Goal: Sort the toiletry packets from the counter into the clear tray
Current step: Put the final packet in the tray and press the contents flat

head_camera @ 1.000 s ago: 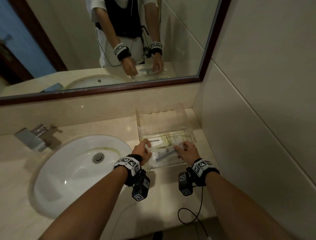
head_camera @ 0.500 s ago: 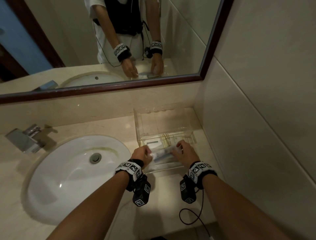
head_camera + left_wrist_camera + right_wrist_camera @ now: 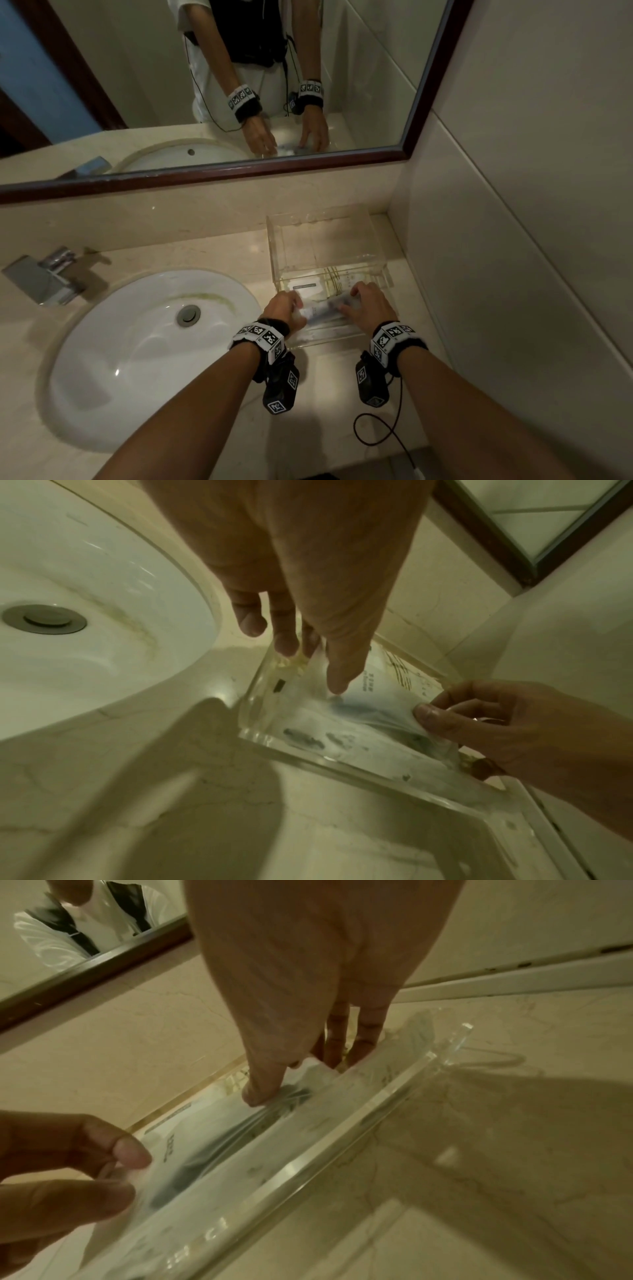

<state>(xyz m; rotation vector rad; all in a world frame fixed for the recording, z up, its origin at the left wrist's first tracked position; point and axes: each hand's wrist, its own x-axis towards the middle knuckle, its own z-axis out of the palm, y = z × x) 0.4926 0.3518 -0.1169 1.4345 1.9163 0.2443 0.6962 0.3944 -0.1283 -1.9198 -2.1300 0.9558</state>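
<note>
We see one long white toiletry packet [image 3: 323, 308] with a dark blue-grey item inside, lying lengthwise in the near compartment of the clear tray [image 3: 337, 337], pinched at both ends between the left hand [image 3: 282, 308] and right hand [image 3: 371, 305]. Past the fingertips, another flat white packet [image 3: 306, 287] with a grey strip lies in the same tray. The tray is clear acrylic and sits on the counter.

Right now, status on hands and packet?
Left hand and right hand pinch one packet by its ends. Packet over the clear tray. Nothing in the way.
</note>
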